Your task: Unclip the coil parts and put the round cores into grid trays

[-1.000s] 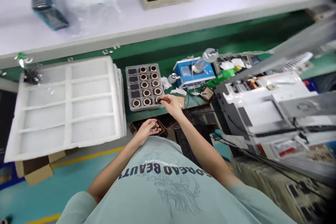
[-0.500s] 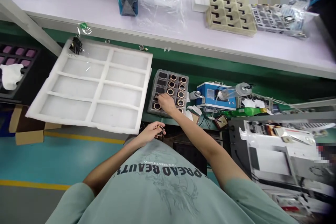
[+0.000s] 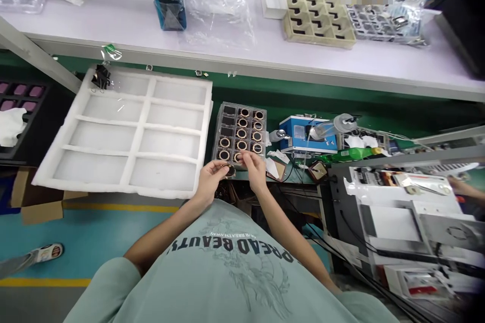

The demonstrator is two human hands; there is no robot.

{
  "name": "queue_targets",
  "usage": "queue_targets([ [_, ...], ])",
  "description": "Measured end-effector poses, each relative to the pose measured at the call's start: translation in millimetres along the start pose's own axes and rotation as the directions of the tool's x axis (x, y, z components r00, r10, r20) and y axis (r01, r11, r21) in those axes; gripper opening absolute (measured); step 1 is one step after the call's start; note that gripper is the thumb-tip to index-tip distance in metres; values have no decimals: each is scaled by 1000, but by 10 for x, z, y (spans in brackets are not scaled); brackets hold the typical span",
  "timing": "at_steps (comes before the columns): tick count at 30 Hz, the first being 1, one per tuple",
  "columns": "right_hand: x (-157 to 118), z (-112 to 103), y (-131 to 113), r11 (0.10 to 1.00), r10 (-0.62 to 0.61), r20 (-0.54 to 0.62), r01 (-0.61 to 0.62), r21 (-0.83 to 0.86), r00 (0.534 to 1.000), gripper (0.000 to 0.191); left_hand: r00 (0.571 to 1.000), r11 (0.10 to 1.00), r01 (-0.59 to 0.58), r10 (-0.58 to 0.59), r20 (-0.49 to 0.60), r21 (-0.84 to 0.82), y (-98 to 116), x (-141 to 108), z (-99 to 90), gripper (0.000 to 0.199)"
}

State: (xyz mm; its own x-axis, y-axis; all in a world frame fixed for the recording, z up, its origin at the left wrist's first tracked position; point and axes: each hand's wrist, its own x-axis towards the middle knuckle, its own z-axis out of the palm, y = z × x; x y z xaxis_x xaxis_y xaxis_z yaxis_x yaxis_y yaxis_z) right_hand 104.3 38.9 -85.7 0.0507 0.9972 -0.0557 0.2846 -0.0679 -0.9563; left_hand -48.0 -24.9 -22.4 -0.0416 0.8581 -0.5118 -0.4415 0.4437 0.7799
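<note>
A clear plastic tray (image 3: 217, 133) holds rows of round, gold-rimmed watch cases (image 3: 241, 133) with dark centres. In its left column, the far cells show plain dark squares (image 3: 228, 120) without a gold ring. My left hand (image 3: 207, 180) is closed on another round watch case (image 3: 229, 171), held flat just off the tray's near edge. At the tray's near right side, my right hand (image 3: 254, 169) has its thumb and fingers pinched together beside a seated watch case. Whatever sits between those fingertips is too small to make out.
Left of the tray lies a white foam divider (image 3: 141, 131) with a black clip (image 3: 101, 76). A blue box (image 3: 307, 133) and green bottle (image 3: 354, 154) stand right. Overhead, a shelf (image 3: 242, 60) carries a beige compartment tray (image 3: 318, 12). Another person's shoe (image 3: 51, 251) shows at lower left.
My right hand has drawn back from the tray's left column to its near edge, uncovering a watch case there. My left hand has risen slightly, bringing its watch case closer to the tray.
</note>
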Motion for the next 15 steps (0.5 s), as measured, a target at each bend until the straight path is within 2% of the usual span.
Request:
queue_targets([
  [2,-303,-52,-115,984,64,57,-73,160,996,42,999,999,-34,32,-44,-34,42,52,39,26],
  [4,-523,-19,-206,970,63,88,-81,229,994,40,997,995,-58,52,-63,-84,52,116,78,25],
  [7,-582,95,-267,962,80,49,-90,258,996,31,995,993,-78,71,-76,-93,1,159,112,25],
  [10,-346,122,-251,952,120,-32,-106,289,992,29,1000,999,-28,28,0,18,-63,76,53,30],
  [12,-83,93,-213,960,118,-61,-98,261,991,31,986,990,24,-46,158,139,-30,9,-61,36],
  [13,64,79,-189,971,106,-60,-90,223,993,32,968,977,24,-76,241,210,36,-2,-142,38],
  [15,353,77,-141,993,65,-38,-61,104,997,34,939,932,-70,-59,339,355,308,49,-357,36],
])
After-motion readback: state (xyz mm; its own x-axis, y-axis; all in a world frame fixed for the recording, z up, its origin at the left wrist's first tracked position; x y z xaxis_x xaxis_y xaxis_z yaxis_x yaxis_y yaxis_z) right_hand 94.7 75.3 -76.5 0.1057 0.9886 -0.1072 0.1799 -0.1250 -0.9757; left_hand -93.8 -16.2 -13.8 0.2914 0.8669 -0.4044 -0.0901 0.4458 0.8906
